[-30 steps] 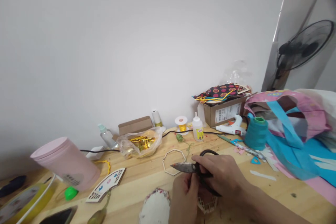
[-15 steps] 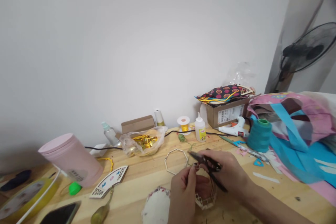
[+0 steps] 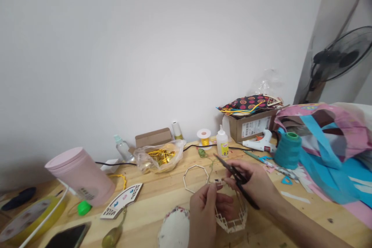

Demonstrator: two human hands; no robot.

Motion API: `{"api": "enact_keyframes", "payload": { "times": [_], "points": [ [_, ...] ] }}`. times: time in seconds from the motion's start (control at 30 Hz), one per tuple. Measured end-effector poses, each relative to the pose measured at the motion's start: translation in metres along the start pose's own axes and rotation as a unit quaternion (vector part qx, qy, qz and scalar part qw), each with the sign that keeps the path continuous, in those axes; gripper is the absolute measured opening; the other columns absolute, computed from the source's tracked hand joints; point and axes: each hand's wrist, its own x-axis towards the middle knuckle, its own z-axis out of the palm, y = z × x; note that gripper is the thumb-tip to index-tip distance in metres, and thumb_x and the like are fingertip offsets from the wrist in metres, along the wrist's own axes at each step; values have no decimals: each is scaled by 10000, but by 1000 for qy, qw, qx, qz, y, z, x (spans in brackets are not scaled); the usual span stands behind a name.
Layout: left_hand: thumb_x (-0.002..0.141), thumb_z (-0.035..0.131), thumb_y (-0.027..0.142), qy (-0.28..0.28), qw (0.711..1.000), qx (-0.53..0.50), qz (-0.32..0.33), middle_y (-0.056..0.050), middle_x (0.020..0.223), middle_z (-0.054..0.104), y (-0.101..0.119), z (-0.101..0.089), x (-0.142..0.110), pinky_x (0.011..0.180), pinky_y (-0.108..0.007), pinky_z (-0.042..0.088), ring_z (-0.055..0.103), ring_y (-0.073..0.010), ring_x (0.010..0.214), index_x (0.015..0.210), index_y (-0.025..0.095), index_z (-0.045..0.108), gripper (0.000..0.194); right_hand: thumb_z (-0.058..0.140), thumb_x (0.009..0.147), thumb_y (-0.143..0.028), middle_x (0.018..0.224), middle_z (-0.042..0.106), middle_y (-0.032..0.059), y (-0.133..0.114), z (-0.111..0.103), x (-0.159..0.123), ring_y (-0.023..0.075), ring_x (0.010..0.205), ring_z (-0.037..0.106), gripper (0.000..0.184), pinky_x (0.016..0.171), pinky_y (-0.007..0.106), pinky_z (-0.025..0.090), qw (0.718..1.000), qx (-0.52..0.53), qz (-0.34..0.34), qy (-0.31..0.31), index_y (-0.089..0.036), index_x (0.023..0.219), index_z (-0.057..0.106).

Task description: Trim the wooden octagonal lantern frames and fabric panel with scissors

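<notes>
My right hand (image 3: pixel 257 182) grips black scissors (image 3: pixel 240 180), their tips pointing up and to the left. Its thumb and finger ends come close to the rim of a pale lattice frame with many sides (image 3: pixel 231 226). My left hand (image 3: pixel 204 210) pinches the frame's upper edge, with some of its fingers showing inside the opening. A thin green thread (image 3: pixel 211 167) runs from near the left fingertips toward a small green bundle (image 3: pixel 202 153). Left of my hands lies a pale octagonal ring (image 3: pixel 186 178). A white panel with a coloured edge (image 3: pixel 173 228) is partly covered by my left wrist.
A glue bottle (image 3: pixel 222 143), yellow thread spool (image 3: pixel 204 138) and bag of gold pieces (image 3: pixel 159 157) stand behind. To the right are a glue gun (image 3: pixel 261 143), teal thread cone (image 3: pixel 288 151) and cardboard box (image 3: pixel 251 126). A pink cup (image 3: pixel 83 176) and phone (image 3: pixel 68 236) sit left.
The scissors have swung to a steeper angle and shifted right with my right hand. More of the lattice frame shows below my hands. The left hand has barely moved.
</notes>
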Motion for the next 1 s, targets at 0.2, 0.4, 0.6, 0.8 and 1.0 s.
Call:
{"api": "enact_keyframes", "payload": {
  "times": [0.2,0.4,0.6,0.8,1.0],
  "points": [
    [712,540,352,38,998,-49,26,5,474,610,10,-5,-1,375,-180,382,509,-92,366,694,117,579,239,724,504,-342,594,541,-36,0,-13,9,87,409,468,450,342,207,397,982,154,108,13,-162,887,572],
    [746,509,361,39,994,9,97,51,413,494,14,-10,-2,383,-172,351,439,-72,366,567,147,522,279,660,613,-320,697,567,-1,11,-17,6,111,504,513,323,423,229,434,995,48,57,-59,-169,881,560],
    [739,502,374,41,995,17,90,82,374,428,14,-13,-1,432,-202,418,348,-55,330,651,135,569,263,606,672,-317,764,596,17,9,-30,4,163,665,553,328,598,274,452,979,-184,-78,-45,-187,968,551],
    [733,498,355,43,996,17,73,68,355,449,10,-13,3,349,-174,316,385,-61,300,660,119,575,259,534,742,-371,774,601,59,6,-47,-1,186,705,557,236,570,266,405,880,-421,-206,-82,-193,883,595],
    [741,500,351,35,995,56,80,54,352,484,10,-11,2,343,-169,294,400,-67,302,674,117,585,257,462,779,-263,650,579,39,15,-44,-8,152,590,522,161,503,252,330,839,-470,-260,-90,-183,794,601]
  ]
}}
